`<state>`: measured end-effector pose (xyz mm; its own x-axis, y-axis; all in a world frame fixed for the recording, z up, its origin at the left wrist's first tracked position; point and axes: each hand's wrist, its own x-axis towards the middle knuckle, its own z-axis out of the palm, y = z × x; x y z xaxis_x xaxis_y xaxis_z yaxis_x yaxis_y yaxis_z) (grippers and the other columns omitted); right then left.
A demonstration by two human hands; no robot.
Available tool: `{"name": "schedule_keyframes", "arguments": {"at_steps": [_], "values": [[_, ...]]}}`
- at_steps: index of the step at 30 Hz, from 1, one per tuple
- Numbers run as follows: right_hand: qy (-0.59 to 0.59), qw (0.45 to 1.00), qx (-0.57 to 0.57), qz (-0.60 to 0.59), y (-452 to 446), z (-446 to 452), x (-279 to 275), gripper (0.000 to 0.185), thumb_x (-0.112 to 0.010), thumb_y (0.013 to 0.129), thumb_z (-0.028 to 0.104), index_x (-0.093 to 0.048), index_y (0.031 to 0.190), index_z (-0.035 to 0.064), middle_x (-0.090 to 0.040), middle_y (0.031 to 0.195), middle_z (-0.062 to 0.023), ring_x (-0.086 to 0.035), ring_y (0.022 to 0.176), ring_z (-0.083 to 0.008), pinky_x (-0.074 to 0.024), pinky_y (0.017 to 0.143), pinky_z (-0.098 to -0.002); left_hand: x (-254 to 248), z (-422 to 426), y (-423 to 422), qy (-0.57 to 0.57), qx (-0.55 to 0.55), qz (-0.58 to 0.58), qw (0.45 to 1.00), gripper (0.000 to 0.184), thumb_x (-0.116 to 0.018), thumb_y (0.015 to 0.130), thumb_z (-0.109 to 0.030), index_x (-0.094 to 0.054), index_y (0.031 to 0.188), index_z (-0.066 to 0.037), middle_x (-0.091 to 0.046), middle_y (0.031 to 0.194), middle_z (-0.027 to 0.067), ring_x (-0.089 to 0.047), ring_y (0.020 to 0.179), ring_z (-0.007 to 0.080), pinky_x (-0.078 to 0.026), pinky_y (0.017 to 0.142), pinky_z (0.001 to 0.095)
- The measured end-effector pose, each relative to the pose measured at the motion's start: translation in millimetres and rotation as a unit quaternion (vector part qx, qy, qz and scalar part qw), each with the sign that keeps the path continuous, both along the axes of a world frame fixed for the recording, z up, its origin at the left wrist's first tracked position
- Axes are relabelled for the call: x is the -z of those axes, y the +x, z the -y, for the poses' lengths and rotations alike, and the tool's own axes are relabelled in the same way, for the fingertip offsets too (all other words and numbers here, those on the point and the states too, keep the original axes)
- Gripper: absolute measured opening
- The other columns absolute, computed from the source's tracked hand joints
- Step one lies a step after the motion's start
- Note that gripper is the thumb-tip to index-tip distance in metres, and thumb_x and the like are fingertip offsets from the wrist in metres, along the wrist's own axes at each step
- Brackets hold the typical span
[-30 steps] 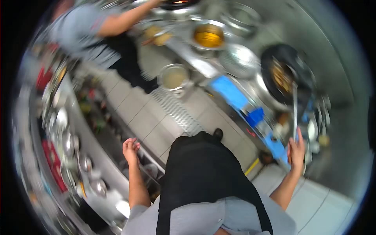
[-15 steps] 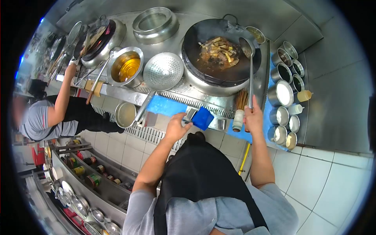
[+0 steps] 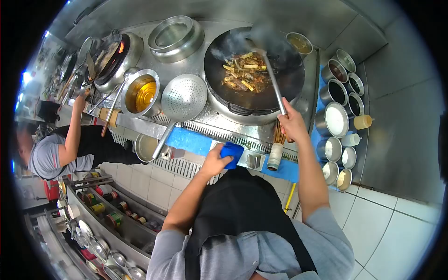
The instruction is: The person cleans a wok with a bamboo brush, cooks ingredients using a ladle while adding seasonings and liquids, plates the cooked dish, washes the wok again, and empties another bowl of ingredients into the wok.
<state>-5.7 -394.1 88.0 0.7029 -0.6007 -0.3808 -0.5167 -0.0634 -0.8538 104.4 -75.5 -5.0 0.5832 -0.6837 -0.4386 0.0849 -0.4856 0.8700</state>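
Note:
My right hand (image 3: 293, 123) is closed around the long handle of a ladle (image 3: 271, 72), whose bowl rests in the black wok (image 3: 289, 86), at its far side. Brown and yellowish food pieces (image 3: 245, 70) lie in the wok, with steam rising behind them. At the stove's front edge, my left hand (image 3: 215, 161) is closed on a folded blue cloth (image 3: 232, 153), thumb across its near side. A bamboo brush (image 3: 275, 156) with a white-wrapped handle stands just below my right hand.
Left of the wok are a perforated strainer (image 3: 184, 98), a pot of oil (image 3: 140, 93) and a metal ring stand (image 3: 176, 39). Seasoning containers (image 3: 336, 119) line the right side. A co-worker (image 3: 70, 147) stands at another wok on the left.
My left hand has moved right onto the blue cloth. The ladle has swung left to the wok's far side, and the food is more spread out. The view has shifted slightly.

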Motion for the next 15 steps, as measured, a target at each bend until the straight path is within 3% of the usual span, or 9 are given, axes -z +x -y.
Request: {"name": "schedule_keyframes", "arguments": {"at_steps": [2,3,5,7,8,11,12,15], "values": [[-0.078,0.99,-0.086,-0.078,-6,-3,-24,0.069,-0.063,0.099,0.013,-0.04,0.162,0.0311,-0.057,0.069,0.0005,-0.052,0.05,-0.0097,-0.0415,0.043,-0.0314,2,-24,0,-0.118,-0.128,-0.201,0.964,0.055,-0.076,0.081,-0.021,-0.061,0.129,0.002,-0.067,0.121,0.0182,-0.066,0.116,0.0312,-0.054,0.102,0.0463],[-0.09,0.988,-0.117,-0.055,-19,-2,-20,0.068,-0.063,0.099,0.013,-0.041,0.161,0.0286,-0.055,0.067,0.0011,-0.051,0.05,-0.0091,-0.0411,0.043,-0.0304,1,-35,1,-0.176,-0.19,-0.296,0.919,0.056,-0.075,0.082,-0.019,-0.06,0.131,0.002,-0.067,0.121,0.0181,-0.067,0.114,0.03,-0.056,0.098,0.0455],[-0.12,0.977,-0.179,-0.007,-52,4,-10,0.066,-0.063,0.099,0.012,-0.043,0.161,0.0236,-0.051,0.064,0.0024,-0.049,0.049,-0.008,-0.0401,0.045,-0.0284,-11,-46,5,-0.282,-0.217,-0.399,0.845,0.065,-0.072,0.082,-0.019,-0.053,0.141,0.0,-0.064,0.131,0.0209,-0.065,0.12,0.0369,-0.055,0.101,0.0521],[-0.016,0.996,-0.09,0.022,-80,-21,-18,0.066,-0.062,0.099,0.011,-0.041,0.162,0.0203,-0.051,0.063,0.0022,-0.05,0.049,-0.0077,-0.0401,0.045,-0.0277,-32,-53,8,-0.333,-0.219,-0.47,0.788,0.068,-0.071,0.083,-0.021,-0.049,0.145,0.0,-0.063,0.135,0.0226,-0.064,0.124,0.041,-0.054,0.102,0.0552],[0.038,0.998,-0.043,0.035,-88,-30,-20,0.067,-0.062,0.099,0.01,-0.04,0.162,0.0187,-0.051,0.063,0.0021,-0.05,0.049,-0.0075,-0.0402,0.045,-0.0274,-31,-56,11,-0.336,-0.193,-0.467,0.795,0.07,-0.07,0.09,-0.031,-0.045,0.149,-0.001,-0.062,0.135,0.0202,-0.06,0.129,0.0453,-0.054,0.103,0.0545],[0.011,0.996,0.083,0.034,-74,-54,-9,0.069,-0.062,0.099,0.013,-0.037,0.163,0.0194,-0.053,0.064,0.0001,-0.05,0.05,-0.0089,-0.0406,0.045,-0.0285,-27,-48,24,-0.283,-0.153,-0.49,0.81,0.067,-0.065,0.099,-0.041,-0.045,0.15,-0.004,-0.059,0.142,0.0203,-0.061,0.127,0.0436,-0.054,0.103,0.0538],[0.012,0.993,0.119,0.013,-61,-60,-8,0.071,-0.063,0.099,0.011,-0.035,0.164,0.0169,-0.051,0.062,0.0018,-0.05,0.049,-0.0087,-0.04,0.044,-0.0289,-24,-35,30,-0.259,-0.138,-0.449,0.844,0.071,-0.055,0.104,-0.056,-0.043,0.153,-0.006,-0.059,0.142,0.0197,-0.064,0.123,0.0419,-0.054,0.103,0.0529],[0.042,0.993,0.112,0.022,-42,-66,3,0.072,-0.064,0.098,0.011,-0.035,0.164,0.0159,-0.051,0.063,0.0018,-0.05,0.05,-0.0086,-0.0395,0.044,-0.0299,-27,14,53,-0.243,-0.17,-0.418,0.859,0.074,-0.048,0.104,-0.063,-0.047,0.148,-0.003,-0.062,0.137,0.0191,-0.067,0.119,0.038,-0.058,0.095,0.0538]]}}
